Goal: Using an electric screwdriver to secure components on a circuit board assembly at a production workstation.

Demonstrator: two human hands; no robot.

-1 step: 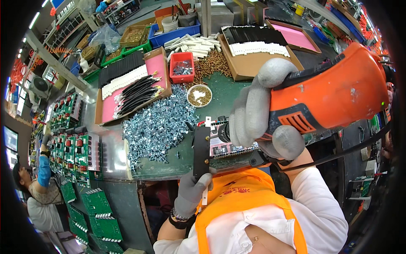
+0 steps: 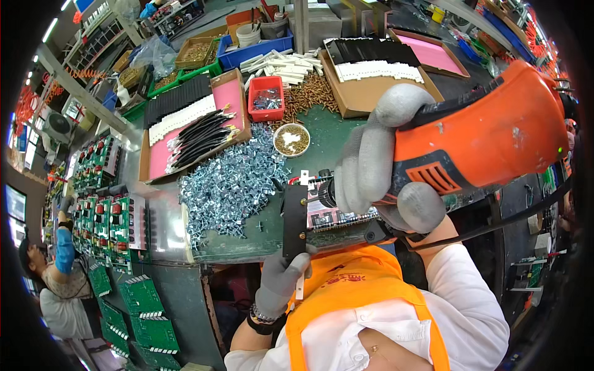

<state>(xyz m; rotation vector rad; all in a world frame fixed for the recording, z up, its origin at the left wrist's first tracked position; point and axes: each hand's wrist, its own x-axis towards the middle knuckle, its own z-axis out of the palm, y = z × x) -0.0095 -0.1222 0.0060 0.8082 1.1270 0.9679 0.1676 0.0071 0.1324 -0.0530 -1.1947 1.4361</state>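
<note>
My right hand [image 2: 383, 161], in a grey glove, is wrapped round an orange and black power drill [image 2: 482, 133]. The drill lies level, its chuck [image 2: 327, 193] pointing left. The bit reaches a narrow black strip [image 2: 294, 216] near a screw at its upper part; a brass-coloured screw shows lower down. Gloved too, my left hand [image 2: 281, 281] pinches the strip's lower end and holds it upright at the bench edge. White tabs stick out above and below the strip. Partly hidden behind drill and strip is a circuit board [image 2: 337, 213].
Left of the strip is a heap of small silvery metal parts [image 2: 232, 185]. Beyond sit a white bowl of small screws [image 2: 291, 140], a red bin [image 2: 266, 99], brass-coloured pieces [image 2: 309, 96] and cardboard trays [image 2: 244, 133]. The drill's black cable [image 2: 495, 226] curves right. A person [image 2: 59, 278] works at far left.
</note>
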